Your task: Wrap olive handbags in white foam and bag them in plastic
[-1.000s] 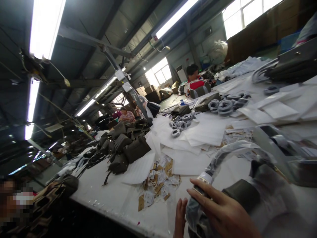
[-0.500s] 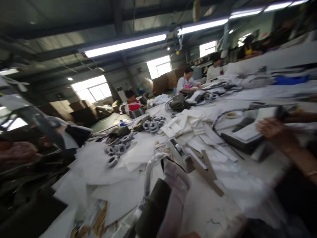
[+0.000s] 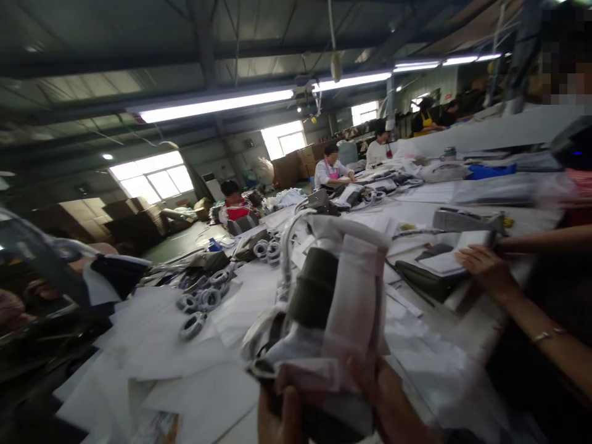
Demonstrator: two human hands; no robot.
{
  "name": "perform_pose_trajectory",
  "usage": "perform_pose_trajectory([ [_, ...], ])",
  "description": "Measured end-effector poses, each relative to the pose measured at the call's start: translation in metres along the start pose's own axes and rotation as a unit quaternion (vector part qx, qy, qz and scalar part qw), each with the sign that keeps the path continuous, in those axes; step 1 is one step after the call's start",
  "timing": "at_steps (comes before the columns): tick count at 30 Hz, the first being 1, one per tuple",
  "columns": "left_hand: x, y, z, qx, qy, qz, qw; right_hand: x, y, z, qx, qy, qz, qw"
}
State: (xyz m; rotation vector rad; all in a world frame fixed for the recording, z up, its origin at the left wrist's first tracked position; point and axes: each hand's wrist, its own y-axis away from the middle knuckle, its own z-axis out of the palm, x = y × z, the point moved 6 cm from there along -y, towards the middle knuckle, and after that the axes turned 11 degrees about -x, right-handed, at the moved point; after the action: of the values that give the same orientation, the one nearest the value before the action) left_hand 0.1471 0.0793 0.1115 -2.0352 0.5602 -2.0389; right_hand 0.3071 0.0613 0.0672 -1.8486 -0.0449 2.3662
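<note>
The bag [image 3: 314, 287] had come up from the bottom edge, where it sat half a second earlier, to stand large in the middle of the view, and both hands now showed beneath it. The co-worker's hand [image 3: 483, 265] at the right had stayed on its own work.

The left hand [image 3: 280, 416] was partly closed around the bag's lower left end, thumb on the near side. The right hand [image 3: 393, 401] was curled against the lower right side, gripping it too, though blur hid the exact set of its fingers. The bag was tilted, above the near part of the table [image 3: 485, 327]; whether its base touched the top could not be told. Its dark green side showed beside a pale wrap [image 3: 354, 296], and a covered strap [image 3: 287, 246] arched up on the left.

Left of it lay overlapping white sheets [image 3: 152, 339], with grey coils [image 3: 208, 299] just beyond. To the right, the co-worker's hand rested on a white pad [image 3: 446, 262] over a dark case [image 3: 416, 280]. Farther back sat a person in red [image 3: 238, 213].
</note>
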Motion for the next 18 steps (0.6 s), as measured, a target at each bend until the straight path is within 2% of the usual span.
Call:
perform_pose_trajectory([
  [3, -0.015, -0.013, 0.030, -0.089, 0.138, -0.017, 0.986, -0.052, -0.063, -0.053, 0.072, -0.064, -0.002, 0.995],
  [5, -0.031, -0.015, 0.041, -0.143, 0.186, -0.052, 0.971, -0.099, -0.121, -0.093, 0.129, -0.039, -0.066, 0.989],
  [6, -0.040, -0.015, 0.042, -0.164, 0.191, -0.072, 0.965, -0.118, -0.152, -0.107, 0.130, -0.031, -0.083, 0.988],
  [7, -0.049, -0.014, 0.042, -0.183, 0.189, -0.092, 0.960, -0.132, -0.181, -0.116, 0.121, -0.019, -0.092, 0.988],
  [9, -0.070, -0.012, 0.036, -0.208, 0.177, -0.126, 0.954, -0.141, -0.227, -0.120, 0.097, 0.010, -0.076, 0.992],
  [11, -0.093, -0.014, 0.027, -0.214, 0.155, -0.150, 0.953, -0.123, -0.253, -0.099, 0.045, 0.035, -0.034, 0.998],
  [13, -0.117, -0.021, 0.017, -0.209, 0.129, -0.161, 0.956, -0.085, -0.265, -0.057, -0.053, 0.069, 0.020, 0.996],
  [14, -0.130, -0.026, 0.012, -0.205, 0.118, -0.164, 0.958, -0.063, -0.268, -0.030, -0.117, 0.094, 0.046, 0.988],
  [16, -0.156, -0.037, 0.003, -0.198, 0.089, -0.171, 0.961, -0.023, -0.276, 0.022, -0.239, 0.176, 0.063, 0.953],
  [18, -0.183, -0.046, -0.006, -0.201, 0.042, -0.180, 0.962, 0.010, -0.297, 0.065, -0.305, 0.248, 0.047, 0.918],
])
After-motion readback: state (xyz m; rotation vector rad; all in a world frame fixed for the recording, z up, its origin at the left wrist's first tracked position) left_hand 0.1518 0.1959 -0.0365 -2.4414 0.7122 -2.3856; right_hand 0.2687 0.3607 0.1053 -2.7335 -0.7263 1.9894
